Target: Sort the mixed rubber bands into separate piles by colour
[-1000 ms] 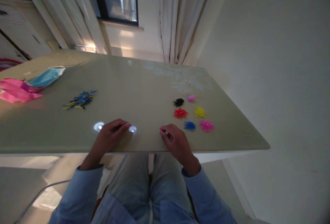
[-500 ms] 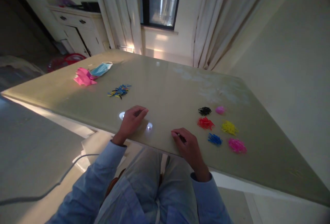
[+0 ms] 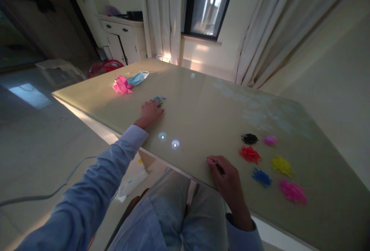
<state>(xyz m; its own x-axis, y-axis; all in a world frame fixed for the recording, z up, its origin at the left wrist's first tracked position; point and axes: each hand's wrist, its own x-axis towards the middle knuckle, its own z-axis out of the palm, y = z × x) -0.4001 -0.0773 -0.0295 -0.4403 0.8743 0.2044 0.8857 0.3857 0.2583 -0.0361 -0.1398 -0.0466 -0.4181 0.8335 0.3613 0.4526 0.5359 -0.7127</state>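
Note:
My left hand [image 3: 150, 112] reaches over a small mixed pile of blue, yellow and black pieces [image 3: 160, 100], fingers spread and covering part of it. Near the front edge of the table, my right hand [image 3: 224, 174] rests with its fingers curled and thumb against them; whatever is inside is hidden. To its right lie sorted heaps: black [image 3: 249, 139], red [image 3: 250, 154], blue [image 3: 261, 177], yellow [image 3: 282, 165], bright pink [image 3: 293, 192] and a smaller light pink one [image 3: 270, 140].
On the glossy table [image 3: 199, 104], a crumpled pink wrapper [image 3: 122, 85] and a blue face mask [image 3: 138, 78] lie at the far left. A white cabinet [image 3: 124, 37] and curtains stand beyond. Two light reflections show near the front edge.
My left hand has moved forward and left to the mixed pile and its fingers have opened. The view has turned left; my right hand stays curled near the table's edge.

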